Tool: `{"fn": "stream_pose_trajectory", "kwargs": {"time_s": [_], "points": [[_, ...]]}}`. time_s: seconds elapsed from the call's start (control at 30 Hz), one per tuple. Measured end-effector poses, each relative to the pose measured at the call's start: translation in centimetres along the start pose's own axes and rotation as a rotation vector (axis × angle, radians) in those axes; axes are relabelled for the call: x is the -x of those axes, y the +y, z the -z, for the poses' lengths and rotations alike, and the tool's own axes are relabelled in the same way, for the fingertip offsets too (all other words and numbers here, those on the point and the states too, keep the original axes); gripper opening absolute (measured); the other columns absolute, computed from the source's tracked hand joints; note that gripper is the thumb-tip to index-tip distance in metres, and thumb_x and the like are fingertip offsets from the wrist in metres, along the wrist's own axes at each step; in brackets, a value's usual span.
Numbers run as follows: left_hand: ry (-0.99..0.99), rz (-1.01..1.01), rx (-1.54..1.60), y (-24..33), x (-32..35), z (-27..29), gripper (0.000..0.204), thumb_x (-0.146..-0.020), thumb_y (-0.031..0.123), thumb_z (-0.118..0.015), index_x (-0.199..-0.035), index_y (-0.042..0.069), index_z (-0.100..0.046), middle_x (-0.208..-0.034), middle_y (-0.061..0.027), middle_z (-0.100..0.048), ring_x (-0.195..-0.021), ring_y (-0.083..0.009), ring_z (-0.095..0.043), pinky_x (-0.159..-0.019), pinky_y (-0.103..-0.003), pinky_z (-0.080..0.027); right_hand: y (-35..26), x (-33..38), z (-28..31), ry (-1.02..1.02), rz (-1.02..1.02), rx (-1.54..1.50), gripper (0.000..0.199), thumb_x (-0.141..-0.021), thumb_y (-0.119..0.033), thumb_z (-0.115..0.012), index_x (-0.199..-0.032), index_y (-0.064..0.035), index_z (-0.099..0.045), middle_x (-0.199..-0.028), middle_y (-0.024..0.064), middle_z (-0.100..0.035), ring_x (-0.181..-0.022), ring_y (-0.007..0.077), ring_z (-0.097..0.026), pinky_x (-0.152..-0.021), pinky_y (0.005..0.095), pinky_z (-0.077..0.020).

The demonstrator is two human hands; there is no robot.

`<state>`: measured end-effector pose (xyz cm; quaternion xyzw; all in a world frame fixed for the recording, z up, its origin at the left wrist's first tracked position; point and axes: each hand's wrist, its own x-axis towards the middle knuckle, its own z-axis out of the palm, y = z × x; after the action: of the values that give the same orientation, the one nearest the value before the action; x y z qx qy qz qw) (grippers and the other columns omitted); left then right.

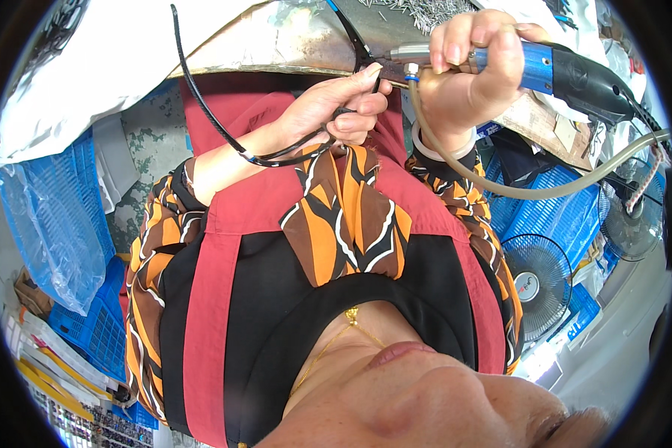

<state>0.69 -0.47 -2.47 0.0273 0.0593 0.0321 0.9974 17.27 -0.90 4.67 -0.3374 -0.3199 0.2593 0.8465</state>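
- Left hand (pixel 343 104) sits at upper centre of the view, fingers curled and pinched around a thin black frame piece (pixel 362 52), looks like an eyeglass frame; hand is clenched on it.
- Black frame's long thin arm (pixel 201 97) curves out left and up from that hand, crossing over the forearm; a second dark strand loops back along the wrist.
- Right hand (pixel 470 63) is just right of the left hand, nearly touching it, wrapped tight around a handheld power tool (pixel 552 67) with a blue barrel and a black rear body.
- Tool's metal nose (pixel 411 52) points left toward the frame piece, right at the left hand's fingertips; whether tip touches frame cannot be told.
- Grey-beige hose (pixel 500 187) leaves the tool's nose end, drops past the right wrist, sweeps right across the view and up to the right edge.
- Black cable (pixel 635 104) leaves the tool's rear toward the right.
- Worktop (pixel 291 41) lies at the far edge, worn metal-looking surface, with a scatter of small thin metal pins (pixel 418 9) on it.
- White plastic sheet (pixel 75 67) covers the far left.
- Blue plastic crates (pixel 545 209) stacked right; more blue crates (pixel 89 328) left, with a clear plastic bag (pixel 45 224) over them.
- Small fan (pixel 534 280) stands lower right, another fan (pixel 635 216) further right.
- Person wears orange-black patterned sleeves and a red-and-black apron (pixel 216 299), filling the near centre.
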Motion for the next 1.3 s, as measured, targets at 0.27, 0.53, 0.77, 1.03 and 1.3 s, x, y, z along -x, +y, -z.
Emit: {"fn": "stream_pose_trajectory", "kwargs": {"time_s": [0.27,0.53,0.77,1.03,1.3], "points": [[-0.058,0.043,0.046,0.5,0.3,0.2,0.036,-0.112,0.042,-0.045,-0.114,0.006,-0.053,-0.074,0.0048,-0.048,-0.047,-0.0004,-0.037,-0.037,-0.017,-0.028,1.3,-0.8,0.8,-0.103,-0.132,-0.139,0.009,-0.099,-0.014,-0.056,-0.107,-0.0135,-0.051,-0.073,0.0012,-0.049,-0.051,0.0109,-0.043,-0.046,0.0236,-0.0368],[0.263,-0.887,-0.377,1.9,0.9,-2.9,0.027,-0.108,0.029,-0.056,-0.112,0.003,-0.061,-0.087,-0.0064,-0.063,-0.070,-0.0157,-0.064,-0.058,-0.027,-0.051,2.6,-6.2,0.6,0.198,-0.027,0.079,0.009,-0.103,-0.018,-0.061,-0.101,-0.0099,-0.056,-0.076,-0.0004,-0.050,-0.058,0.0096,-0.052,-0.047,0.0226,-0.0409],[0.032,-1.692,-1.598,4.5,1.1,-0.8,0.026,-0.087,-0.008,-0.070,-0.111,0.001,-0.067,-0.098,-0.0094,-0.063,-0.080,-0.0204,-0.065,-0.070,-0.031,-0.054,4.0,-7.0,1.2,0.191,-0.034,0.066,0.008,-0.101,-0.015,-0.062,-0.104,-0.0097,-0.056,-0.078,-0.0003,-0.052,-0.060,0.0093,-0.052,-0.048,0.0229,-0.0422],[-0.142,-1.602,-1.603,4.1,2.1,1.1,0.034,-0.083,-0.011,-0.071,-0.116,-0.004,-0.066,-0.104,-0.0128,-0.062,-0.076,-0.0188,-0.063,-0.059,-0.027,-0.053,1.7,-4.5,-0.7,0.009,-0.151,-0.056,0.015,-0.101,-0.013,-0.062,-0.113,-0.0090,-0.054,-0.079,0.0026,-0.052,-0.059,0.0125,-0.052,-0.048,0.0250,-0.0412],[-0.124,-1.662,-1.688,4.6,1.7,1.5,0.035,-0.080,-0.012,-0.073,-0.114,-0.003,-0.066,-0.103,-0.0125,-0.061,-0.075,-0.0207,-0.064,-0.061,-0.031,-0.055,1.9,-4.2,-1.4,-0.089,-0.170,-0.024,0.016,-0.099,-0.007,-0.061,-0.110,-0.0084,-0.049,-0.072,0.0032,-0.050,-0.053,0.0127,-0.049,-0.045,0.0245,-0.0406]]}}
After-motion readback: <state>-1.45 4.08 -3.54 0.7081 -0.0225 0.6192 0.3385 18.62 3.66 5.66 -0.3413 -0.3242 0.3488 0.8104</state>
